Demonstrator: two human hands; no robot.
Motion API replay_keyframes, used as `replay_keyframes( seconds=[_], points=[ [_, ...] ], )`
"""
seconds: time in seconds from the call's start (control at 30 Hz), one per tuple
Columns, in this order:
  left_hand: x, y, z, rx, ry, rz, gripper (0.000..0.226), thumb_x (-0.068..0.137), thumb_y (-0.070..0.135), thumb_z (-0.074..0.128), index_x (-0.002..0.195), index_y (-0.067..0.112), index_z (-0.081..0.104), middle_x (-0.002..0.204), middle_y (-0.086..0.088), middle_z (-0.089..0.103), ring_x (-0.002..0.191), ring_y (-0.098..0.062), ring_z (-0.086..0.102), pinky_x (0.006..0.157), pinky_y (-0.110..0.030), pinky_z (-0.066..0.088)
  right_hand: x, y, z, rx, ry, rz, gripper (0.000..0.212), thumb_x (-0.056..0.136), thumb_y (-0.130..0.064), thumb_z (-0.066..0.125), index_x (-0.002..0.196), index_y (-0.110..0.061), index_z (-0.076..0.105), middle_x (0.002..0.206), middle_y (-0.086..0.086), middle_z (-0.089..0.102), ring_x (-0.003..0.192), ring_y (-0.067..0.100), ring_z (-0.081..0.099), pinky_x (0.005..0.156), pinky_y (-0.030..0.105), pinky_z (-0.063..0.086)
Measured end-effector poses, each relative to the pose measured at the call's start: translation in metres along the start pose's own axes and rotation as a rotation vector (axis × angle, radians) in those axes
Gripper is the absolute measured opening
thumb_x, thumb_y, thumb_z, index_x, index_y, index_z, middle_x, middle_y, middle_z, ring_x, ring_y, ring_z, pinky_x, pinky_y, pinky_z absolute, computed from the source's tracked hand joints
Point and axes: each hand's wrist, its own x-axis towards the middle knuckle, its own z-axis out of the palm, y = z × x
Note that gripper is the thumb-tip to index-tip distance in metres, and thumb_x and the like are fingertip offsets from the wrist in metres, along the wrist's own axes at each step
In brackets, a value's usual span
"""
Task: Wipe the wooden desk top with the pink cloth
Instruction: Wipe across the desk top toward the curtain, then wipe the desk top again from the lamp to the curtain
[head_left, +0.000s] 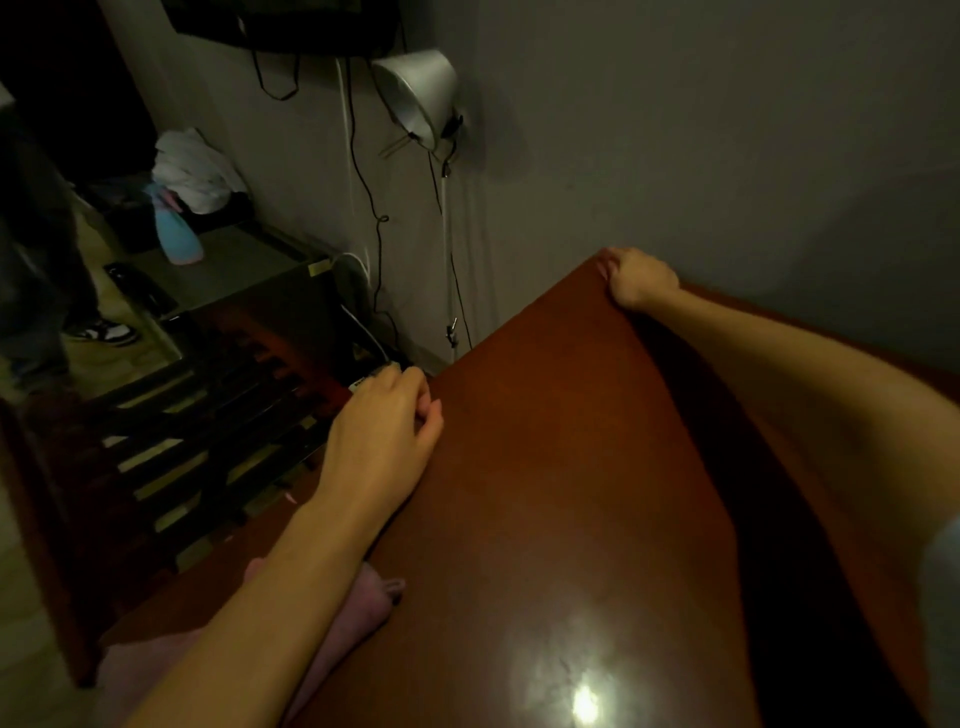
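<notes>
Fingers (607, 266) of the right hand (640, 281) curl over the far corner of the wooden desk top (545, 493) and grip it where it meets the grey wall, the bare forearm stretched across the polished red-brown surface. At the desk's left edge the left hand (382, 423) hovers with its fingers bent inward toward the thumb – whether they clutch the edge or merely hang there cannot be told in the dim light. The pink cloth (366, 600) lies bunched on the near left part of the desk, under the left forearm and held by neither hand. A bright glare (584, 699) sits on the wood close to the camera. Beyond, a white lamp (415, 96) juts from the wall above dangling cables (363, 171), with a blue spray bottle (176, 231) and a heap of white cloth (195, 171) on a low surface – a shoe (109, 332) shows on the floor nearby.
</notes>
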Motion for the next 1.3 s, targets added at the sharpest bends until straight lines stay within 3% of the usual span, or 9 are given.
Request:
replay_keyframes(
  seconds=[0.13, 0.43, 0.6, 0.67, 0.8, 0.9, 1.0, 1.13, 1.3],
  points=[
    [0.003, -0.001, 0.004, 0.01, 0.013, 0.009, 0.018, 0.093, 0.025, 0.051, 0.077, 0.019, 0.046, 0.077, 0.004, 0.044, 0.07, -0.011, 0.041, 0.052, -0.015, 0.022, -0.004, -0.005, 0.004, 0.03, -0.008, 0.021, 0.046, 0.102, -0.029, 0.027, 0.145, -0.013, 0.033, 0.15, 0.01, 0.035, 0.133, 0.03, 0.038, 0.107, 0.036, 0.033],
    [0.002, 0.005, -0.002, -0.032, -0.062, -0.049, 0.015, 0.092, 0.026, 0.054, 0.083, 0.015, 0.054, 0.083, -0.002, 0.051, 0.077, -0.019, 0.052, 0.064, -0.032, 0.044, -0.18, -0.04, -0.013, 0.117, -0.124, -0.583, 0.045, 0.103, -0.031, 0.028, 0.148, -0.029, 0.027, 0.152, -0.018, 0.018, 0.138, -0.001, 0.017, 0.113, 0.021, 0.016],
    [-0.028, 0.019, -0.05, 0.035, -0.217, 0.032, 0.02, 0.093, 0.038, 0.052, 0.099, 0.021, 0.058, 0.097, 0.001, 0.056, 0.086, -0.013, 0.054, 0.073, -0.028, 0.049, -0.181, 0.004, -0.031, 0.02, -0.082, -0.153, 0.047, 0.103, -0.033, 0.024, 0.149, -0.022, 0.025, 0.157, -0.003, 0.019, 0.144, 0.013, 0.019, 0.114, 0.028, 0.017],
    [-0.052, 0.016, -0.072, 0.097, -0.248, 0.06, 0.028, 0.092, 0.047, 0.05, 0.107, 0.024, 0.056, 0.104, 0.003, 0.055, 0.095, -0.013, 0.053, 0.078, -0.029, 0.049, -0.192, -0.018, -0.03, 0.025, -0.056, -0.127, 0.048, 0.103, -0.032, 0.024, 0.15, -0.021, 0.022, 0.158, -0.002, 0.017, 0.144, 0.015, 0.018, 0.116, 0.031, 0.016],
    [-0.1, 0.004, -0.093, 0.108, -0.283, 0.005, 0.055, 0.085, 0.068, 0.039, 0.119, 0.026, 0.052, 0.118, 0.002, 0.053, 0.107, -0.015, 0.05, 0.083, -0.031, 0.047, -0.291, -0.104, -0.022, 0.149, -0.138, -0.501, 0.048, 0.101, -0.033, 0.023, 0.148, -0.03, 0.023, 0.157, -0.008, 0.018, 0.142, 0.009, 0.019, 0.118, 0.033, 0.016],
    [-0.121, -0.003, -0.101, 0.101, -0.287, -0.027, 0.079, 0.074, 0.079, 0.03, 0.131, 0.026, 0.044, 0.128, -0.002, 0.05, 0.115, -0.02, 0.049, 0.091, -0.036, 0.045, -0.368, -0.118, -0.028, 0.173, -0.187, -0.756, 0.05, 0.1, -0.039, 0.014, 0.148, -0.029, 0.024, 0.155, -0.012, 0.018, 0.139, 0.0, 0.017, 0.116, 0.021, 0.012],
    [-0.139, -0.01, -0.106, 0.172, -0.268, 0.01, 0.068, 0.084, 0.068, 0.042, 0.137, 0.026, 0.04, 0.132, -0.003, 0.047, 0.118, -0.02, 0.046, 0.094, -0.036, 0.043, -0.358, -0.075, -0.036, 0.161, -0.144, -0.52, 0.044, 0.103, -0.031, 0.027, 0.147, -0.034, 0.025, 0.154, -0.017, 0.016, 0.139, -0.001, 0.015, 0.112, 0.02, 0.013],
    [-0.154, -0.021, -0.116, 0.158, -0.155, 0.044, 0.039, 0.095, 0.037, 0.048, 0.131, 0.023, 0.047, 0.125, -0.001, 0.05, 0.111, -0.017, 0.049, 0.085, -0.028, 0.045, -0.287, -0.037, -0.033, 0.031, -0.04, -0.027, 0.048, 0.103, -0.034, 0.023, 0.15, -0.021, 0.022, 0.158, -0.001, 0.015, 0.145, 0.018, 0.018, 0.116, 0.035, 0.016],
    [-0.158, -0.049, -0.145, 0.125, 0.002, -0.052, 0.028, 0.092, 0.023, 0.054, 0.119, 0.014, 0.054, 0.11, -0.008, 0.053, 0.099, -0.022, 0.053, 0.077, -0.033, 0.043, -0.256, -0.129, -0.012, 0.073, -0.023, -0.071, 0.048, 0.103, -0.03, 0.025, 0.148, -0.015, 0.026, 0.157, 0.006, 0.02, 0.143, 0.024, 0.021, 0.116, 0.038, 0.018]
  ],
)
